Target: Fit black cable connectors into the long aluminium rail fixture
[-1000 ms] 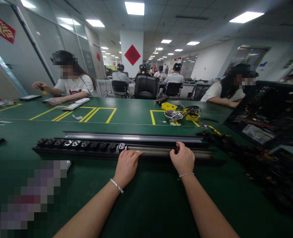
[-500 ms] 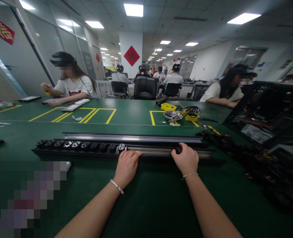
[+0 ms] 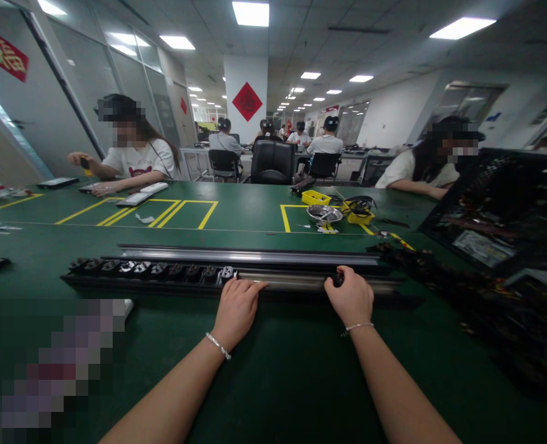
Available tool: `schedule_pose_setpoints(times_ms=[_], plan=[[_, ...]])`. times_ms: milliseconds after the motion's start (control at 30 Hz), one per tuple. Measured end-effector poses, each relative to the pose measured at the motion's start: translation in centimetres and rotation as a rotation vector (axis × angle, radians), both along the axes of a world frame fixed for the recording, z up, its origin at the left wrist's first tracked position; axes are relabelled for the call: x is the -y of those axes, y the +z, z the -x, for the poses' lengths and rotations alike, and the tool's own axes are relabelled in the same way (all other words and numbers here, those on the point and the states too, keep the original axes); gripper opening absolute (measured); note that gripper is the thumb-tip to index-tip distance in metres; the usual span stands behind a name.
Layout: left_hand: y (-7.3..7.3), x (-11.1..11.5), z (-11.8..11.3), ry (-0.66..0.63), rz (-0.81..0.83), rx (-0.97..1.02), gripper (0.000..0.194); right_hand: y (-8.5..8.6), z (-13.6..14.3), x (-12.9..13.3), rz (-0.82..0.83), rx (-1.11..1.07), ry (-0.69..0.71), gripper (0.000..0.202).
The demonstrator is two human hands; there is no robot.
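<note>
A long black power strip housing with a metallic channel lies across the green table in front of me. Its left half holds a row of several black socket modules. My left hand grips the near edge by the last module in the row, its thumb lying along the channel and its fingertips partly hidden. Farther right, my right hand is closed with thumb and fingers round a small black socket module, at the channel; the fingers cover part of it. A second long metallic rail lies parallel just behind.
Loose black modules are heaped at the right, beside a tilted black crate. Farther back stand a metal bowl and yellow bins. A blurred patch covers something front left. Two co-workers sit across the table.
My right hand has shifted slightly right along the channel with the black socket module. My left hand stays in place on the housing.
</note>
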State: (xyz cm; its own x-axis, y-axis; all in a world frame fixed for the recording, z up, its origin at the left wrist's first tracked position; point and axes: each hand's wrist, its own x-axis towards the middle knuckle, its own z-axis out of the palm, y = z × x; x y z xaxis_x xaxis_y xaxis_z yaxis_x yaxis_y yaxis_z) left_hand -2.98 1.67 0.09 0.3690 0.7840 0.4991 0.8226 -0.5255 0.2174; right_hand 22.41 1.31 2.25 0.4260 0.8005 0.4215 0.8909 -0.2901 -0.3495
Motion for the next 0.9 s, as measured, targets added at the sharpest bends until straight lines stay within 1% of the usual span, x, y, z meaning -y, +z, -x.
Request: schedule_pose_setpoints(times_ms=[233, 467, 700, 900], plan=[[0.0, -0.1, 0.1, -0.006, 0.011, -0.007, 0.033, -0.2, -0.6, 0.0, -0.025, -0.062, 0.039, 0.034], [-0.1, -0.1, 0.2, -0.006, 0.001, -0.007, 0.033, -0.3, -1.0, 0.1, -0.049, 0.018, 0.015, 0.038], [-0.1, -0.1, 0.2, -0.010, -0.007, -0.001, 0.032, -0.5, -1.5, 0.1, -0.054, -0.015, 0.025, 0.037], [0.0, -0.1, 0.1, -0.011, 0.014, -0.010, 0.033, -0.5, -1.6, 0.1, -0.051, 0.023, 0.007, 0.038]])
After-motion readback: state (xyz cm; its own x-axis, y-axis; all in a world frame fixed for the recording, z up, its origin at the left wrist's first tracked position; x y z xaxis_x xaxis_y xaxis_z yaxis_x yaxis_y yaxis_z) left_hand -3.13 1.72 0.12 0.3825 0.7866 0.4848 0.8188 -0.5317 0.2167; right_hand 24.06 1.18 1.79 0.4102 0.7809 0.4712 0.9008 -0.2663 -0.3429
